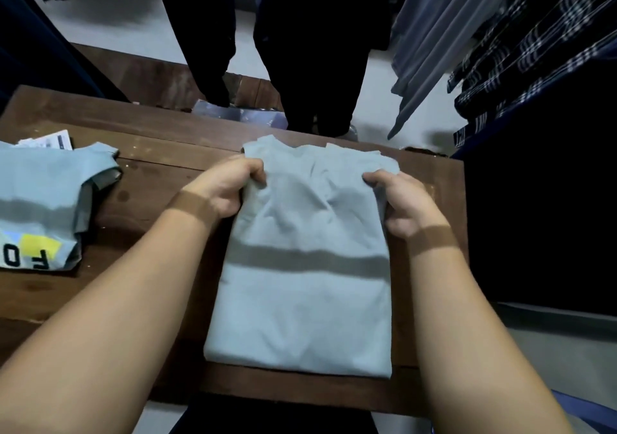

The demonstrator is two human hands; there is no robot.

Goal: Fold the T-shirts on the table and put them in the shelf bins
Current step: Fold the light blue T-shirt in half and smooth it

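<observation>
A light blue T-shirt (300, 300) lies lengthwise on the brown wooden table (160, 180), its sides folded in to a long rectangle. My left hand (230, 183) grips its left edge near the far end, fingers curled round the cloth. My right hand (397, 200) pinches the right edge at the same height. Between my hands the cloth bunches and wrinkles. To the left lies a second light blue T-shirt (43, 196) with a yellow patch and black letters on it. No shelf bins are in view.
A person in dark trousers (310, 49) stands at the table's far side. Papers (50, 140) lie at the far left behind the printed shirt. Plaid and grey garments (500, 49) hang at the right. Plastic-wrapped packs (243, 113) lie on the floor beyond the table.
</observation>
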